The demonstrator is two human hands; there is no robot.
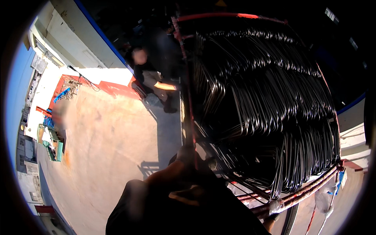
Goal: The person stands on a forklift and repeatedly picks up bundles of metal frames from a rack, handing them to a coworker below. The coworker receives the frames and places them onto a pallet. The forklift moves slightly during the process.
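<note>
A red metal rack (189, 102) full of bent, shiny black metal rods (270, 105) stands in front of me and to the right. The rods are stacked in several layers, their curved ends toward me. My left hand (185, 154) is closed around the rack's upright red post at its near left corner; shadow hides part of the fingers. Low on the right, a bit of my right arm or hand (268, 225) shows below the rack's wrapped red lower rail (290, 199). Its fingers cannot be made out.
Beyond the rack's left side sits another person (150, 80) in dark clothes, one forearm stretched toward the rack. Sunlit concrete floor (109, 125) spreads out on the left. A green cart (55, 147) and blue items (62, 95) stand farther left. Plastic wrap (324, 199) hangs at the right.
</note>
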